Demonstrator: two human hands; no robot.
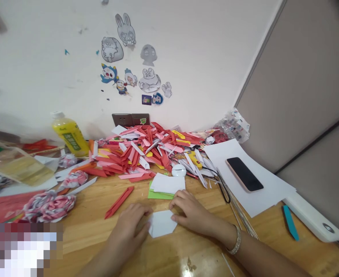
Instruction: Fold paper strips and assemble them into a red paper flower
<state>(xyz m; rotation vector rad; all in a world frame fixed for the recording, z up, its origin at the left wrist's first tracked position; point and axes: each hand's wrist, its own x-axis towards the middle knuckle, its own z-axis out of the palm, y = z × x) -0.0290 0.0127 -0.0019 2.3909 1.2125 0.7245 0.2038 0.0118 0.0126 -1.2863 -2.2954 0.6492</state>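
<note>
Evidently the folding is only partway along on the white sheet (pixel 162 224), which lies on the wooden table (pixel 85 246) just in front of the paper stack (pixel 168 184), on the person's side. Its slanted corners suggest a few first folds, yet it is broad, unlike the slim red strip (pixel 119 202) to the left of the stack, which looks finished. The person's left hand (pixel 133 221) has thumb and fingertips at the sheet's left edge, a gap showing between them; the right hand (pixel 188 209) rests its thumb on the right corner, with its index finger curled close by. Whether either hand actually pinches the paper cannot be told. Behind the stack spreads a large pile of folded strips (pixel 140 150) in red, pink, white and yellow, so much of this work appears done. What seems left is the remainder of this sheet's folds and the flat pieces in the stack, with green paper (pixel 160 195) under them. Well left of the stack sit pink-and-white clusters (pixel 48 206); their making is too unclear to judge.
</note>
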